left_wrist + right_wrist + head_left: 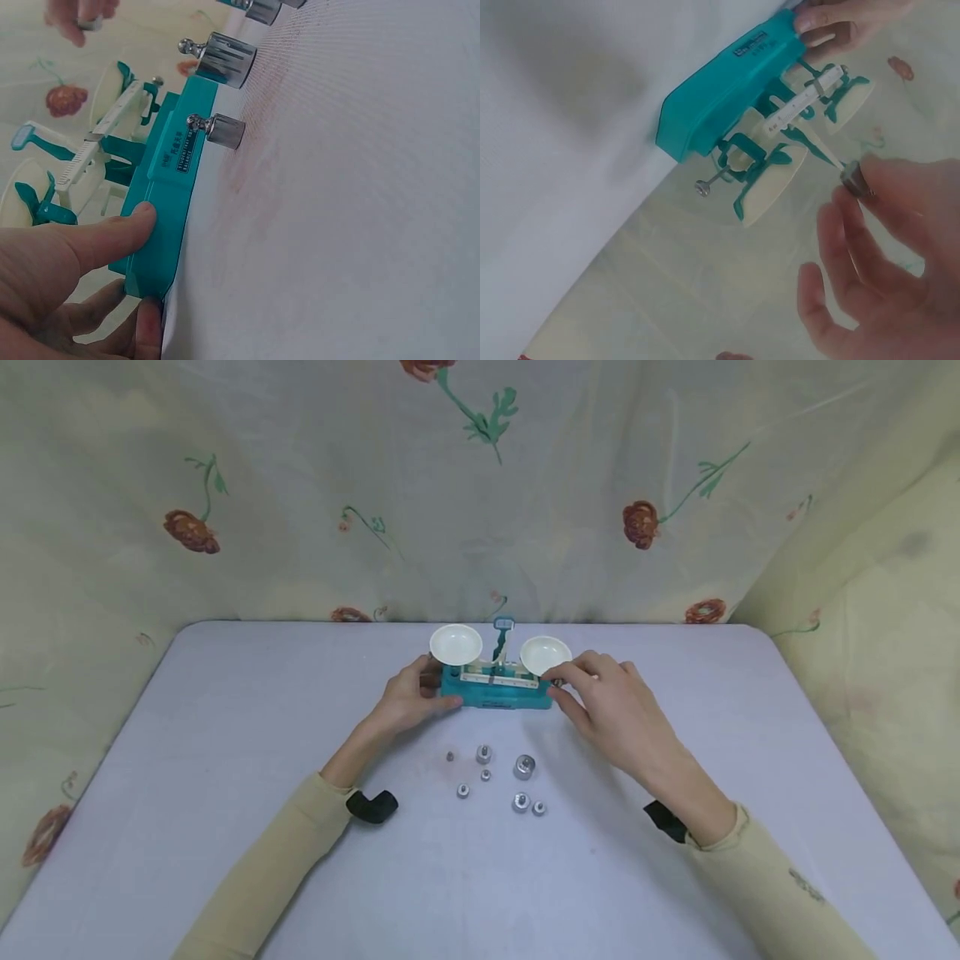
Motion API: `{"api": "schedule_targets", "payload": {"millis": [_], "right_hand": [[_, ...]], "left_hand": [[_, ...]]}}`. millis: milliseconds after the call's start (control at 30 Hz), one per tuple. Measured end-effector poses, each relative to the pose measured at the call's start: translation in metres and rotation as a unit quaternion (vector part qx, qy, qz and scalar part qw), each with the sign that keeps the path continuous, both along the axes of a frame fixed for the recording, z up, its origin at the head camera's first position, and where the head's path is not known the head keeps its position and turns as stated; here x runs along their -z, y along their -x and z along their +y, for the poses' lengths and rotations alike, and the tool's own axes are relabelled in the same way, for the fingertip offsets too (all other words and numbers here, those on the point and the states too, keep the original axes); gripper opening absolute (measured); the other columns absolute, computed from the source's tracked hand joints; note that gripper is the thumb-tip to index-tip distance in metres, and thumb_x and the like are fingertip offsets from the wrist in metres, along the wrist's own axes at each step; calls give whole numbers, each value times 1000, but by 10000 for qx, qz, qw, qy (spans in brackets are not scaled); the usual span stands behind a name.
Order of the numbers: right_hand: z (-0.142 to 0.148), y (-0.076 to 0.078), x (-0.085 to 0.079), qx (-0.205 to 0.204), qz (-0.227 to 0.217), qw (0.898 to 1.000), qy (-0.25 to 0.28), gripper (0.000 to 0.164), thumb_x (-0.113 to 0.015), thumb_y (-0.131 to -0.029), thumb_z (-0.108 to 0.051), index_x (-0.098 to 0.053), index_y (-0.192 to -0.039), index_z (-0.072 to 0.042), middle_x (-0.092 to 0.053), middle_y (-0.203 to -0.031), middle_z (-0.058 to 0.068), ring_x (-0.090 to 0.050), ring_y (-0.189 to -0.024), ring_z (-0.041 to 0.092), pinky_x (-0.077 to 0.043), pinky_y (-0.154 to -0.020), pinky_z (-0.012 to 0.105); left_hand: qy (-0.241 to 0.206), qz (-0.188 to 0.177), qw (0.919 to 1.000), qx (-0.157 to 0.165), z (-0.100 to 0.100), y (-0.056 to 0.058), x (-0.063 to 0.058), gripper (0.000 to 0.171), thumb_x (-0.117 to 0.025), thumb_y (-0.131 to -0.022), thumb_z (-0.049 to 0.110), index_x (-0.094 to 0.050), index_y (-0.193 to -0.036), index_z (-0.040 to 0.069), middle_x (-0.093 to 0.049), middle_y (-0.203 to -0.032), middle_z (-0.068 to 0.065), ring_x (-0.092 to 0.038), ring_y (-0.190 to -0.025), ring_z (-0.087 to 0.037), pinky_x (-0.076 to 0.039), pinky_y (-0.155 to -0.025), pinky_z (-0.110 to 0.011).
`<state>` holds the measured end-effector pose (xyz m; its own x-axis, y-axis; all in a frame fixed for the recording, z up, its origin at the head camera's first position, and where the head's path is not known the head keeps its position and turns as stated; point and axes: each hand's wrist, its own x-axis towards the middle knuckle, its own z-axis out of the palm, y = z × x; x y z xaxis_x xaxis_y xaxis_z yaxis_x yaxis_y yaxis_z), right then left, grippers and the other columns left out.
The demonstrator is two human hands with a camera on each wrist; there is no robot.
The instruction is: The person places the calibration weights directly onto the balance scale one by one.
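Observation:
A small teal balance scale with two white pans stands near the table's far edge. My left hand grips its left end; in the left wrist view the thumb lies on the front of the base with the other fingers around the end. Between the thumb and fingertips of my right hand is a small silver weight. In the head view that right hand is beside the right pan, its fingertips overlapping the pan's near edge. The left pan holds nothing visible.
Several silver weights of different sizes, among them a large one and a tiny one, stand on the white table in front of the scale. A flowered curtain hangs behind the table's far edge.

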<state>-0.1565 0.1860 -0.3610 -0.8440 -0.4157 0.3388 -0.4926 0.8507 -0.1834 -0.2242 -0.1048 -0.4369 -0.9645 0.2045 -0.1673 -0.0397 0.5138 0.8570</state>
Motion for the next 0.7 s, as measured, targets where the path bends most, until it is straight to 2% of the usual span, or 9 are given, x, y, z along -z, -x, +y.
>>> {"api": "schedule_targets", "payload": {"millis": [133,300,700], "right_hand": [[-1,4,0,136,206,9996,138,22,-75,-103,-22,-77,-122,-11,-75,-112,15,-69,-98,34,-54,-87,53],[-4,8,1,314,110,9992,224,24,-75,-103,-22,-76,-124,-10,-75,-114,16,-69,-101,36,-54,-90,55],[-8,20,1,479,248,9977,416,21,-72,-105,-21,-72,-120,-7,-76,-110,15,-65,-93,36,-51,-88,56]], "left_hand": [[-25,13,10000,-4,1,0,1,74,-81,-97,17,-43,-159,3,-54,-160,-21,-56,-147,-39,-48,-124,-49],[-53,-20,10000,-21,2,-1,2,75,-82,-97,16,-43,-160,4,-53,-160,-20,-55,-147,-38,-48,-125,-49],[26,8,10000,7,1,1,2,75,-82,-97,17,-43,-159,4,-54,-160,-20,-57,-146,-39,-50,-123,-50]]}}
